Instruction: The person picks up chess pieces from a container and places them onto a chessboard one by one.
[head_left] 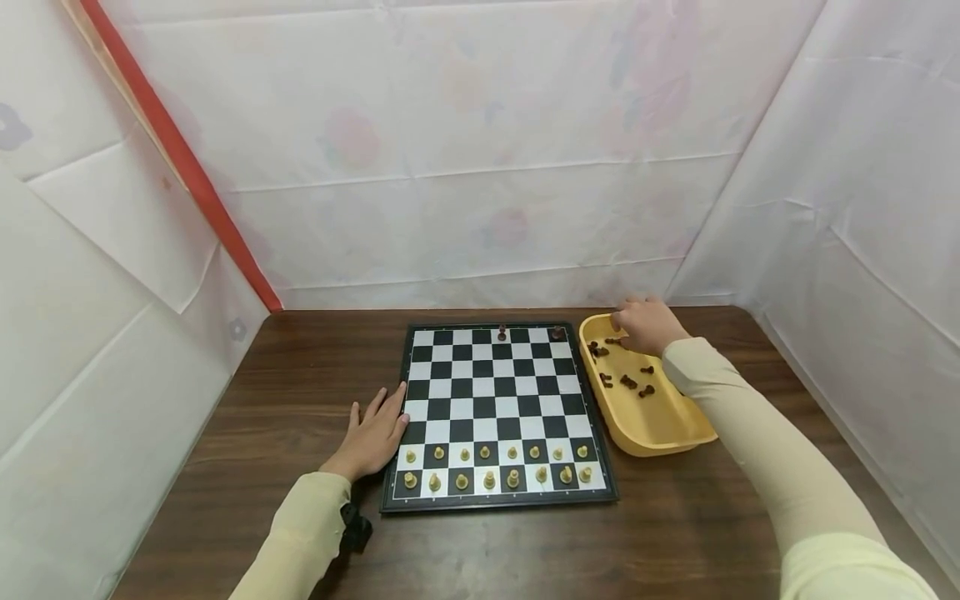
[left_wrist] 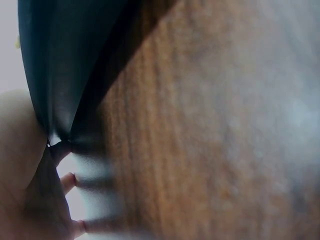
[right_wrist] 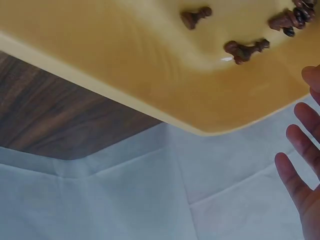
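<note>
My right hand point(head_left: 643, 325) hovers, fingers loose and holding nothing I can see, over the far end of the yellow tray point(head_left: 660, 433) by the counter's right edge, dark chess pieces point(head_left: 626, 382) just beneath it; left hand point(head_left: 375, 433) flat, well apart.

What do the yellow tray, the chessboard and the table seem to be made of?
The yellow tray looks like moulded plastic: one even colour, rounded rim, soft sheen in the right wrist view. The chessboard seems a thin, rigid board with printed black and white squares and a dark frame; the exact material is unclear. The table shows dark brown wood grain, either wood or laminate, with a matte finish.
</note>
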